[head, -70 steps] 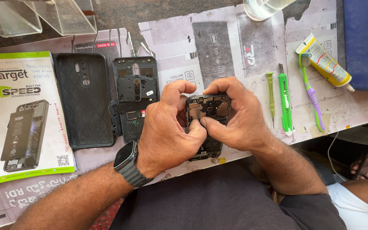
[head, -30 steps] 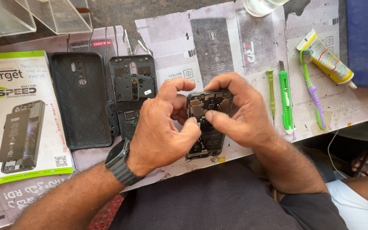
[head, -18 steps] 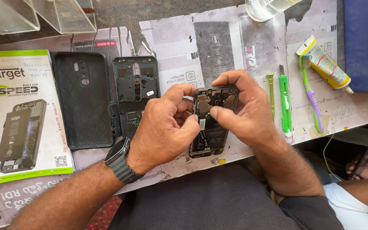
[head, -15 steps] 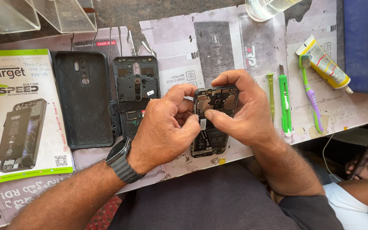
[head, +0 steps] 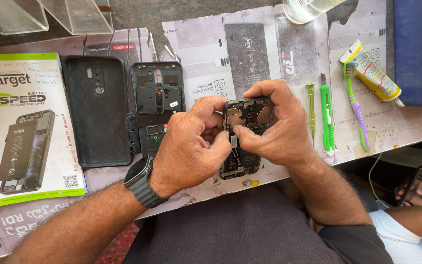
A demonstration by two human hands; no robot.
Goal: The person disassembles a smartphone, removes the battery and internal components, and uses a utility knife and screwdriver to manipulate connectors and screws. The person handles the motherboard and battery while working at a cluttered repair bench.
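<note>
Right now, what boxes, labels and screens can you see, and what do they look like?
Battery box: far left on the table, flat, white with green edges, phone picture.
Glue tube: upper right, yellow and white, lying slanted.
Printed paper sheets: under the work, grey and white.
Smartwatch: left wrist, dark screen.
Another person's phone: lower right, dark screen.

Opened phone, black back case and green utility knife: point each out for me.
opened phone (head: 246, 113), head view, on its exposed upper board.
black back case (head: 98, 115), head view, on its quilted middle.
green utility knife (head: 327, 117), head view, on its handle.
</note>
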